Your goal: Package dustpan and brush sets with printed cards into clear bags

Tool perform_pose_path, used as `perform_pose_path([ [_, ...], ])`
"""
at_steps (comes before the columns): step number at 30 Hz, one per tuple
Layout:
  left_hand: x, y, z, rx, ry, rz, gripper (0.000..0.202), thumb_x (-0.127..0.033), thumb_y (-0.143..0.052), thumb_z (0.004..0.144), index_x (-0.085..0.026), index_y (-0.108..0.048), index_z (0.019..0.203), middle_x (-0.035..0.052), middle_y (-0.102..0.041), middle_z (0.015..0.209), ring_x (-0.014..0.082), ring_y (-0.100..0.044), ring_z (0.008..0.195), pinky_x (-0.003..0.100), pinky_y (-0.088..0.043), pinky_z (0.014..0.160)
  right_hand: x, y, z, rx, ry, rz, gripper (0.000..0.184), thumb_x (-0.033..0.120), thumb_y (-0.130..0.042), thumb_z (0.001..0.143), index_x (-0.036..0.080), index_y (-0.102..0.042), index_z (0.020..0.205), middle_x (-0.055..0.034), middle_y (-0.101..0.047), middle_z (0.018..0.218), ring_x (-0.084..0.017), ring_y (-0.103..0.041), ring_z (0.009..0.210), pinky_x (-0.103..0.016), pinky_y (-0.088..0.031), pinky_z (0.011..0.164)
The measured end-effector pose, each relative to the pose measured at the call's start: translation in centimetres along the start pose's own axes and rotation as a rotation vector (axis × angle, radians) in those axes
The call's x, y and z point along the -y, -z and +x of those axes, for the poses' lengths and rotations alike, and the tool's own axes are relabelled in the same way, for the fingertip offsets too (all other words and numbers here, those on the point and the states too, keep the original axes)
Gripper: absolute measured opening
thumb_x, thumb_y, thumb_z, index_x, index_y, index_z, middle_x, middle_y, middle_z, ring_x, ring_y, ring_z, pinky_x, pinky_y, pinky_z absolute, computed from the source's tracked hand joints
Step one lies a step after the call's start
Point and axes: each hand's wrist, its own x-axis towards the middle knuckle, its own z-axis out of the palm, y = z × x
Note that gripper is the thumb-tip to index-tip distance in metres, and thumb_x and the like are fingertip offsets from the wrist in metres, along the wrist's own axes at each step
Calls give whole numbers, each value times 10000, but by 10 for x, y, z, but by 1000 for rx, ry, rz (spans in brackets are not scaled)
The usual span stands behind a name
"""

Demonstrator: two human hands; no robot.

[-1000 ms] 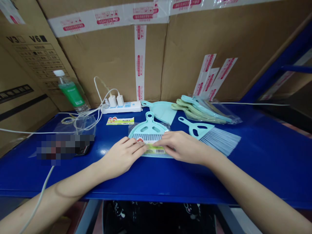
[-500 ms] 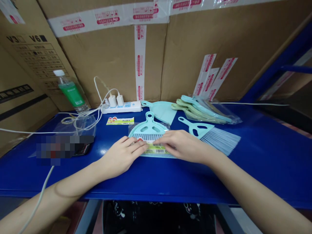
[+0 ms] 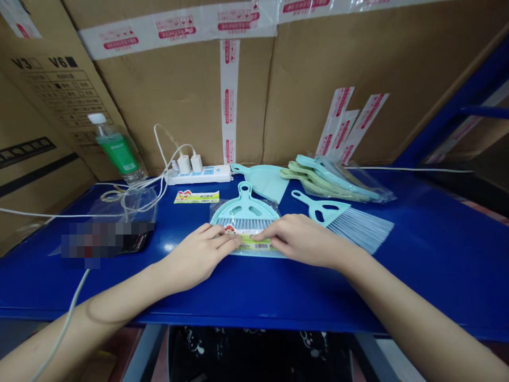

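A bagged light-blue dustpan and brush set [image 3: 244, 213] lies flat on the blue table [image 3: 278, 289], its printed label card at the near end. My left hand [image 3: 201, 257] rests on the left part of that card, fingers stretched out and pressing flat. My right hand [image 3: 304, 239] lies over the right part of the card, fingers flat on it. Both hands touch the bag and lift nothing.
A loose blue brush [image 3: 348, 220] lies right of the bag, a loose dustpan [image 3: 264, 180] behind it, and a bagged pile of sets [image 3: 334, 178] at the back right. A spare label card [image 3: 196, 197], power strip [image 3: 199, 172], green bottle [image 3: 116, 149] and cables stand left. Cardboard boxes wall the back.
My right hand's fingers have slid slightly along the label card; the bag and my left hand have barely moved.
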Motion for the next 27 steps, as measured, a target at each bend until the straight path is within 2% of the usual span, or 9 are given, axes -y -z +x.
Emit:
perform_pose_path([
  [7,4,8,-1,66,32,12,302,-55,-431,849,-146,-608,1076,63,-698,1026,210,-541,860,332,-425,736,-2,9,-4,79,-116,-25,451,73,-438,796,305,-708,1074,-26,-748,904,-186,-614,728,-283,-372,585],
  [12,10,11,-2,68,76,-30,313,-43,-452,821,-184,-622,1044,34,-711,927,203,-523,791,321,-423,704,-5,18,-9,124,-196,-49,456,69,-415,792,307,-732,1015,-10,-746,774,-166,-603,644,-262,-353,541],
  [14,12,13,-3,63,96,-42,341,-25,-446,808,-192,-629,1044,25,-711,894,199,-514,762,311,-427,681,-7,20,-11,128,-205,-51,455,66,-414,783,303,-739,997,-4,-747,791,-157,-608,639,-255,-361,538],
  [17,14,16,-4,71,138,-10,352,-12,-456,779,-192,-647,1014,23,-709,841,205,-506,739,314,-432,666,-11,22,-12,105,-219,-43,440,59,-422,761,287,-761,923,1,-747,831,-151,-618,669,-244,-382,550],
  [23,14,14,-4,101,194,92,303,-33,-440,786,-189,-662,920,27,-674,701,207,-521,719,309,-442,646,-11,25,-11,111,-309,-5,408,62,-416,761,272,-765,781,13,-702,673,-121,-550,539,-246,-342,512],
  [27,14,11,-3,82,192,111,276,-40,-433,790,-184,-649,884,26,-667,716,199,-545,713,298,-450,638,-9,21,-8,111,-324,30,341,66,-419,750,237,-710,700,10,-661,629,-126,-543,566,-250,-324,526],
])
